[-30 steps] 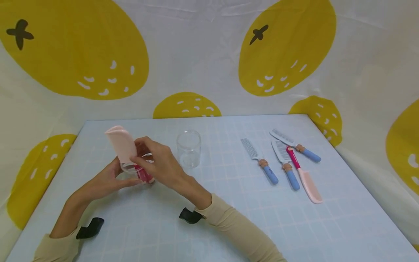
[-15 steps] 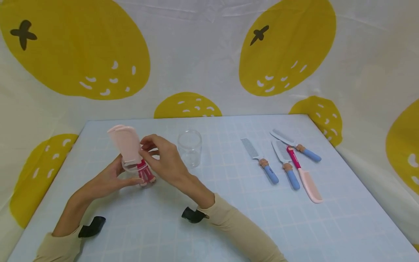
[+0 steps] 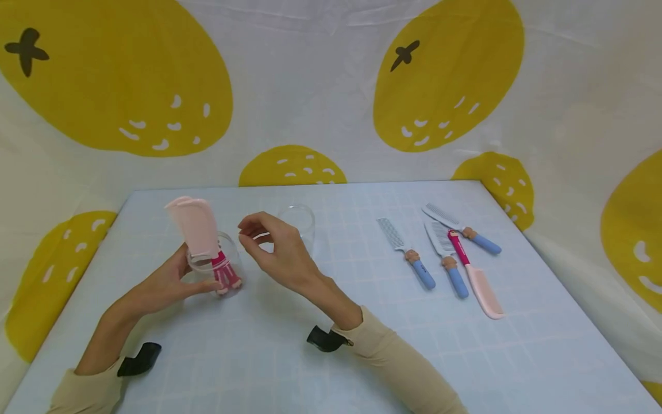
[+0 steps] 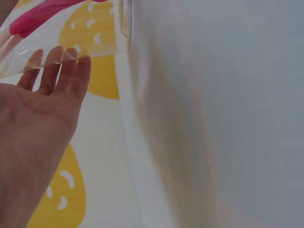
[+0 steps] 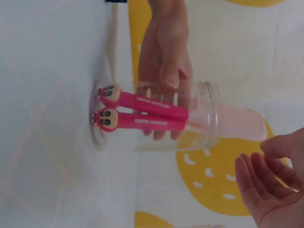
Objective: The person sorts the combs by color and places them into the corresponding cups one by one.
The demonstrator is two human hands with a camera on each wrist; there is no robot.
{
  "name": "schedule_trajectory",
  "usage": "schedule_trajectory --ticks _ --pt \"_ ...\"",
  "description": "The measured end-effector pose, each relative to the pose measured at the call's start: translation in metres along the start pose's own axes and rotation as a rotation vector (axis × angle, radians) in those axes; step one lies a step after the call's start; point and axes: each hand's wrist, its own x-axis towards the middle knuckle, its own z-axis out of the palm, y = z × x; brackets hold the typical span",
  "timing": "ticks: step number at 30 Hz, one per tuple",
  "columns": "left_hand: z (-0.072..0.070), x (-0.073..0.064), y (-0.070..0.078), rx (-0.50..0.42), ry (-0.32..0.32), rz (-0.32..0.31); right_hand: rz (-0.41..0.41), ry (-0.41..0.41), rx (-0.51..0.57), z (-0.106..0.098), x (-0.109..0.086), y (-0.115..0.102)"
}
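Observation:
In the head view my left hand (image 3: 157, 282) holds a clear jar (image 3: 234, 253) at the left, thumb in front and fingers behind it. Two pink combs (image 3: 195, 227) stand in that jar, leaning left with their pale heads above the rim. The right wrist view shows their magenta handles (image 5: 147, 122), with small character faces, at the jar's bottom. The left wrist view has the fingers along the jar's wall (image 4: 102, 40). My right hand (image 3: 284, 253), fingers loosely bent and holding nothing, hovers just right of the jar, close to the comb heads in its wrist view.
A second clear jar (image 3: 297, 214) stands behind my right hand, partly hidden by it. On the right of the table (image 3: 362, 356) lie blue-handled combs (image 3: 421, 271) and one pink comb (image 3: 485, 292), some overlapping. A patterned cloth (image 3: 310, 86) rises behind the table.
My right hand has let go of the pink comb and moved right, away from the jar. Both pink combs now lean in the jar, which my left hand still holds.

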Motion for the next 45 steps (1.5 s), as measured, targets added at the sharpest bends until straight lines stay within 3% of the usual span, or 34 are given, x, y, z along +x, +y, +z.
schedule_trajectory --ticks 17,28,35,45 --pt "-0.002 0.001 -0.001 -0.014 -0.014 -0.013 0.005 0.102 -0.037 -0.038 -0.020 0.020" --pt "-0.002 0.000 -0.005 -0.013 -0.021 -0.034 0.071 0.140 -0.046 -0.062 -0.036 0.037" --pt "0.000 0.000 -0.004 -0.023 -0.023 -0.002 0.097 0.153 -0.055 -0.077 -0.047 0.045" --pt "0.000 -0.001 -0.006 -0.016 -0.018 -0.007 0.157 0.166 -0.087 -0.099 -0.060 0.057"
